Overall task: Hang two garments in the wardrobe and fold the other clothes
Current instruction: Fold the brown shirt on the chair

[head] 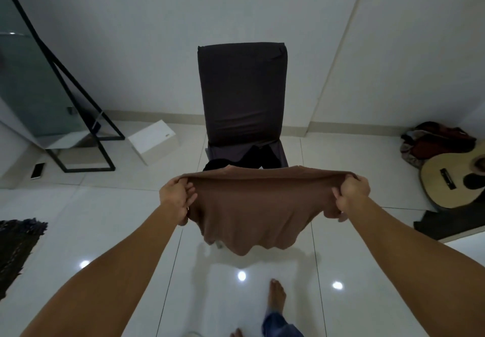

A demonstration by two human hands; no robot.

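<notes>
A brown garment (259, 213) hangs stretched in the air between my two hands, its lower edge drooping above the white floor. My left hand (176, 195) grips its left top corner and my right hand (350, 192) grips its right top corner. Just behind it stands a chair with a dark grey cover (242, 95), and a black garment (258, 158) lies on the seat, partly hidden by the brown one. A pile of dark red and grey clothes (433, 140) sits on the floor at the right wall.
A black-framed standing mirror (52, 85) leans at the left, with a white box (153, 141) and a phone (37, 171) on the floor near it. A guitar (451, 179) lies at the right, a dark rug (15, 247) at the left edge. My bare feet (275, 302) stand on glossy tiles.
</notes>
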